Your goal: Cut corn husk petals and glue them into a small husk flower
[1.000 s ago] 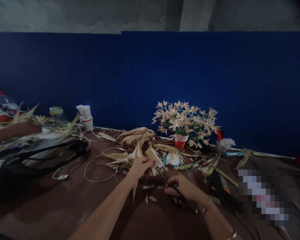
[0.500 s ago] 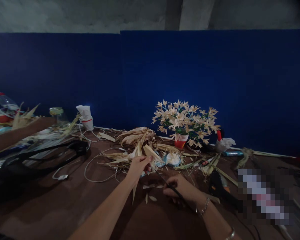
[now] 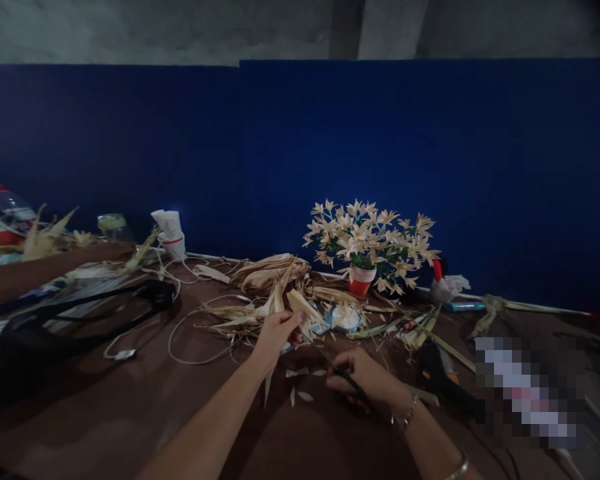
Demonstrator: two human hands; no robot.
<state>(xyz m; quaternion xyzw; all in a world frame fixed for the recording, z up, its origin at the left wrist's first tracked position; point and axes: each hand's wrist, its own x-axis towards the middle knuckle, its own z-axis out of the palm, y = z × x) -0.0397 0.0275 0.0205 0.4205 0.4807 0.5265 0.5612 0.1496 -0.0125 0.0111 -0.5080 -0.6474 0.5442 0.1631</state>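
My left hand (image 3: 275,333) pinches a pale dried leaf strip (image 3: 303,308) above the brown table (image 3: 130,413). My right hand (image 3: 363,375) is closed round black scissors (image 3: 330,363), whose blades point up-left to the strip near my left fingers. Small cut leaf pieces (image 3: 300,387) lie on the table under both hands. A pile of dried leaves (image 3: 267,273) lies just behind my left hand.
A red-and-white cup of straw flowers (image 3: 367,250) stands at the back. A black glue gun (image 3: 437,377) lies right of my right hand. White cables (image 3: 190,333) and a black strap (image 3: 80,313) lie left. Another person's arm (image 3: 40,273) reaches in at far left.
The other person's arm has stretched further right along the table's left side. My left hand has shifted the leaf strip slightly up; the scissors stay at it.
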